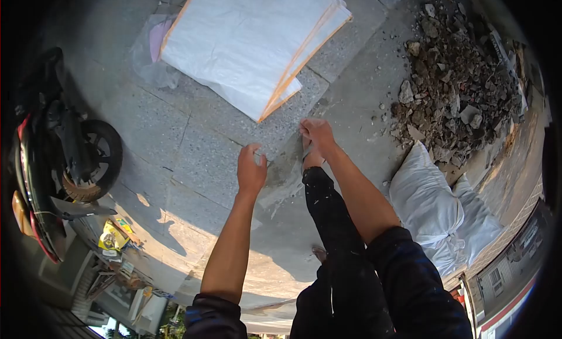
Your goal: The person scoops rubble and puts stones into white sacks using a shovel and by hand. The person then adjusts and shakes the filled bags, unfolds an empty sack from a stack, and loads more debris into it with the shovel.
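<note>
My left hand [252, 170] is held over the paving, thumb and fingers apart in a curve, with nothing visible between them. My right hand [318, 135] is just above my sandalled foot [312, 158], its fingers curled together; whatever they may hold is too small to make out. Just beyond both hands lies a flat stack of white woven sacks [246, 40] with orange edges, its near corner pointing towards me. Neither hand touches the stack.
A heap of broken rubble [456, 81] lies at the right. Below it stand a tied, filled white sack [426, 193] and another filled sack [475, 213]. A parked motorbike [41, 157] is at the left. Clear plastic wrapping [149, 61] lies beside the stack.
</note>
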